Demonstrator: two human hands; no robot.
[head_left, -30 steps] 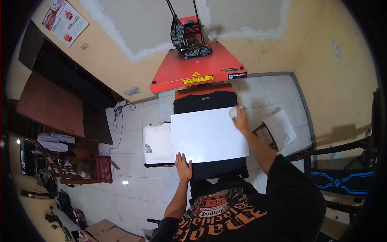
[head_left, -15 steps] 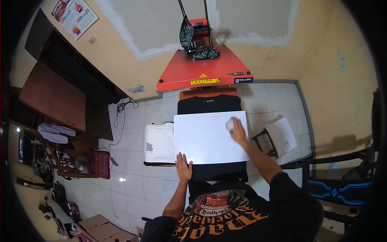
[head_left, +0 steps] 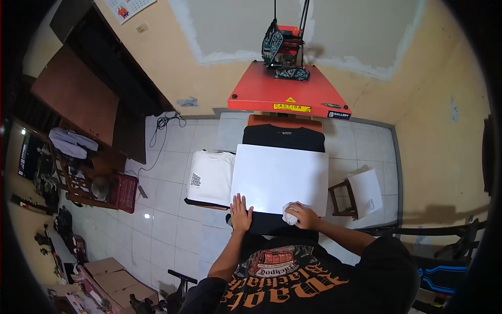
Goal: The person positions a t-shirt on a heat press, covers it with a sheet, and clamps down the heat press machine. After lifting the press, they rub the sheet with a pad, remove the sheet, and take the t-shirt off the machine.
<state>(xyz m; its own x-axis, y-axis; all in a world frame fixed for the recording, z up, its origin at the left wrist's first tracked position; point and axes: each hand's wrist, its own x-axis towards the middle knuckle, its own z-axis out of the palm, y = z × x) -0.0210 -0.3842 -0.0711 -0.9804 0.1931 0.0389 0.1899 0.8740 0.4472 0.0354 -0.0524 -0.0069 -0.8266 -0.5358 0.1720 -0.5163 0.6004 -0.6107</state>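
Observation:
A large white sheet [head_left: 280, 178] lies over a black shirt [head_left: 285, 137], whose collar end and lower part show beyond it. My left hand [head_left: 241, 213] rests flat with fingers stretched on the sheet's near left corner. At the near edge, toward the right, my right hand [head_left: 305, 215] is closed around a crumpled white cloth [head_left: 291, 213]. Behind the shirt stands a heat press with its red top plate [head_left: 290, 91] raised clear of the shirt.
Folded white shirts [head_left: 212, 175] lie left of the sheet. A stool [head_left: 342, 199] with a white printed item [head_left: 366, 191] stands at the right. Black cables [head_left: 166, 123] and a red crate [head_left: 125, 192] are farther left. Black bars with blue-trimmed padding [head_left: 444, 277] are at lower right.
My right hand has moved with the cloth from the sheet's far right corner down to its near edge. My left hand stays at the near left corner. The camera view has shifted.

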